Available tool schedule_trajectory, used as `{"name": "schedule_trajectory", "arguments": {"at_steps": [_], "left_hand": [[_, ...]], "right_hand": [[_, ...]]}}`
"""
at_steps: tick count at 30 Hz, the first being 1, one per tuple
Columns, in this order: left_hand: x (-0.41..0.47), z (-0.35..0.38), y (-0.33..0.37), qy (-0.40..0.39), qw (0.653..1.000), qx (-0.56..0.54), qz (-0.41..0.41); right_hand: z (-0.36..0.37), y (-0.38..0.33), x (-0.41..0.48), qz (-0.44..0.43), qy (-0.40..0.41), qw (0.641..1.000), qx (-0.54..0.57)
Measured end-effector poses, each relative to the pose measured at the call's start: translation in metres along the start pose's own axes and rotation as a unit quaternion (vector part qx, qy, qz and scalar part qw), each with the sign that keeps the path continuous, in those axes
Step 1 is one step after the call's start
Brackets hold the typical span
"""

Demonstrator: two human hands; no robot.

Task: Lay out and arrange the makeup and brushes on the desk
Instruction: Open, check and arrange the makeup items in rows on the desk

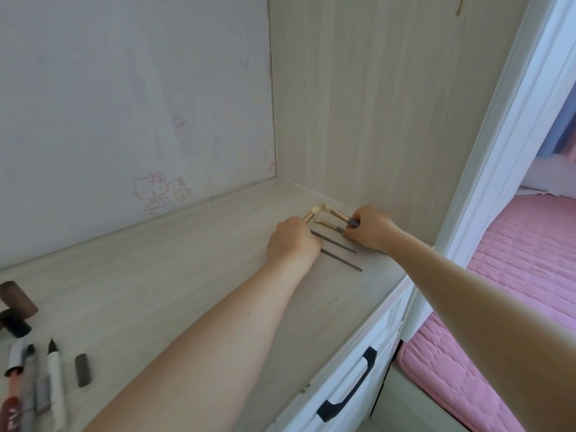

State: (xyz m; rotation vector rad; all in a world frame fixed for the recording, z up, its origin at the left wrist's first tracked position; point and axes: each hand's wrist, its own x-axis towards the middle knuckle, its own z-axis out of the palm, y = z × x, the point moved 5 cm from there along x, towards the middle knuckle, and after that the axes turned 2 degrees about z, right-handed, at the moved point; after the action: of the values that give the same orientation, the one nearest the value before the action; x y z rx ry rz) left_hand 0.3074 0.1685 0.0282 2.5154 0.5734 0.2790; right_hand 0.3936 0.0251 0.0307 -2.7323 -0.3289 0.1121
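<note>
Several makeup brushes with dark handles, gold ferrules and pale bristles lie side by side in the desk's (174, 275) far right corner. My left hand (293, 241) lies curled over the heads of the nearer brushes (335, 241) and a gold ferrule (310, 216) sticks out beyond its knuckles. My right hand (369, 227) pinches the dark handle end of the farthest brush (335, 213). Most of what the left fingers hold is hidden under the hand. At the near left lie several makeup pens (54, 366), a small dark cap (83, 369) and a brown tube (15, 299).
A wood-grain side panel (389, 120) rises right behind the brushes and a cartoon-printed back wall (124, 120) closes the rear. White drawers with a black handle (352, 391) sit under the desk front. A pink quilted bed (514, 291) lies to the right.
</note>
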Motion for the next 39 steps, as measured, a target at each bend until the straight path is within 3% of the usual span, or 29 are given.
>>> {"name": "schedule_trajectory", "arguments": {"at_steps": [4,10,14,25,31,39], "left_hand": [[0.003,-0.005,-0.003,-0.003,1.0,0.01,0.009],[0.005,-0.011,-0.008,-0.034,0.998,0.051,0.027],[0.007,-0.022,-0.018,-0.049,0.999,0.008,0.013],[0.008,-0.044,-0.059,-0.038,0.992,-0.101,-0.057],[0.0,-0.05,-0.08,-0.05,0.983,-0.158,-0.086],[-0.018,-0.067,-0.105,-0.056,0.971,-0.216,-0.087]], "right_hand": [[0.0,-0.004,-0.002,0.006,0.016,0.997,-0.07],[0.004,-0.01,-0.001,0.016,0.023,0.999,0.019],[0.009,-0.02,-0.003,0.025,0.012,0.998,0.054],[0.026,-0.042,-0.015,-0.074,-0.034,0.993,-0.087],[0.034,-0.043,-0.018,-0.057,-0.033,0.991,-0.113],[0.019,-0.056,-0.04,-0.032,-0.013,0.998,-0.043]]}}
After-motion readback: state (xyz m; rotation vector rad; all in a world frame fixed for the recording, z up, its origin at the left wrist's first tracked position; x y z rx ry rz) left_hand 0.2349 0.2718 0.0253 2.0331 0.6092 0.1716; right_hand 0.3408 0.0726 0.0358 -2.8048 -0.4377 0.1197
